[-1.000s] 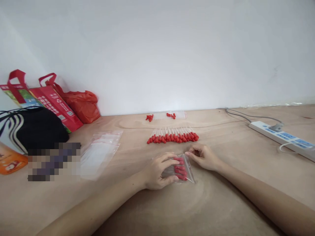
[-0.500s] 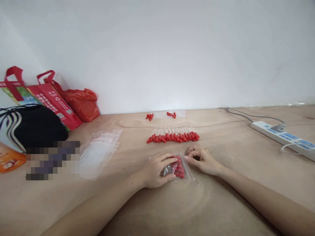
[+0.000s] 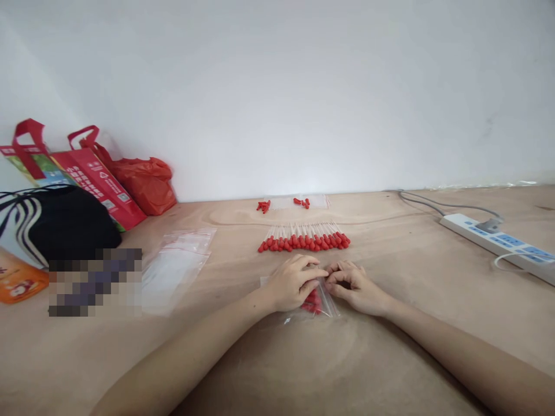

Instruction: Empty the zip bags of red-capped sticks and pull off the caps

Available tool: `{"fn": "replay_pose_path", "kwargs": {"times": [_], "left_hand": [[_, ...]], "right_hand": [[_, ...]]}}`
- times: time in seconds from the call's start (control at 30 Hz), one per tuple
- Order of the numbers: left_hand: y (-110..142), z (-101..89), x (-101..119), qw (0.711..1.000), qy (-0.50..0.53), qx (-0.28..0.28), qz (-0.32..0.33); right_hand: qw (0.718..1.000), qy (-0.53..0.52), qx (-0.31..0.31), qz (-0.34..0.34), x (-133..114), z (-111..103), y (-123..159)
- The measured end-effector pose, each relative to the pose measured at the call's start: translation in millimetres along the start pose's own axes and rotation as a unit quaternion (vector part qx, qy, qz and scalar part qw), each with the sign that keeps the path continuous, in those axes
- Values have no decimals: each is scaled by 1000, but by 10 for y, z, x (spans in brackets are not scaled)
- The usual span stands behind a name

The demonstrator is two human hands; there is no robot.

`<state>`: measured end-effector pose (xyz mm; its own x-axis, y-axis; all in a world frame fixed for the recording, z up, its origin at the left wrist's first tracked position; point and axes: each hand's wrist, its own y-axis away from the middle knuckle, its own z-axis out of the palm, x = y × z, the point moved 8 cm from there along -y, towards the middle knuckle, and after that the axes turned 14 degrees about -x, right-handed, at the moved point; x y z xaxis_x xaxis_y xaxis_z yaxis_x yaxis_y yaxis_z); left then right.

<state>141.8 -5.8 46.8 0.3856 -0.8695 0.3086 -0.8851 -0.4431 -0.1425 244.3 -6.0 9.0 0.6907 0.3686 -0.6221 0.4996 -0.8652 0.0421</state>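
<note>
A small clear zip bag (image 3: 315, 304) with red-tipped pieces inside lies on the wooden table (image 3: 390, 346) in front of me. My left hand (image 3: 292, 283) rests on top of the bag, its fingers pinched at the bag's upper edge. My right hand (image 3: 355, 286) is curled against the same edge from the right, fingertips meeting the left hand's. Just beyond them lies a row of several red-tipped white sticks (image 3: 303, 240).
Two small clusters of red pieces (image 3: 284, 204) sit near the wall. A stack of clear zip bags (image 3: 176, 268) lies to the left, beside a black bag (image 3: 60, 222), red bags (image 3: 108, 179) and an orange item (image 3: 19, 283). A white power strip (image 3: 498, 242) lies at right.
My left hand moved up from the bag's lower left to its top edge, meeting the right hand's fingertips. The bag shifted slightly nearer to me and is more covered.
</note>
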Motion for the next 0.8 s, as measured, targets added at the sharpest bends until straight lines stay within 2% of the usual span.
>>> {"fn": "replay_pose_path", "kwargs": {"times": [0.2, 0.4, 0.5, 0.63, 0.8], "left_hand": [[-27, 22, -10, 999, -26, 1, 21], [27, -30, 9, 997, -30, 50, 57], [45, -39, 27, 994, -39, 70, 75], [53, -28, 15, 994, -31, 74, 71], [63, -18, 9, 995, -17, 72, 68]], "right_hand": [[1000, -4, 6, -26, -83, 24, 20], [1000, -4, 2, -29, -112, 57, 17], [999, 12, 19, -37, -128, 33, 37], [990, 94, 74, -76, -228, -35, 100], [953, 214, 129, -170, -424, -49, 194]]}}
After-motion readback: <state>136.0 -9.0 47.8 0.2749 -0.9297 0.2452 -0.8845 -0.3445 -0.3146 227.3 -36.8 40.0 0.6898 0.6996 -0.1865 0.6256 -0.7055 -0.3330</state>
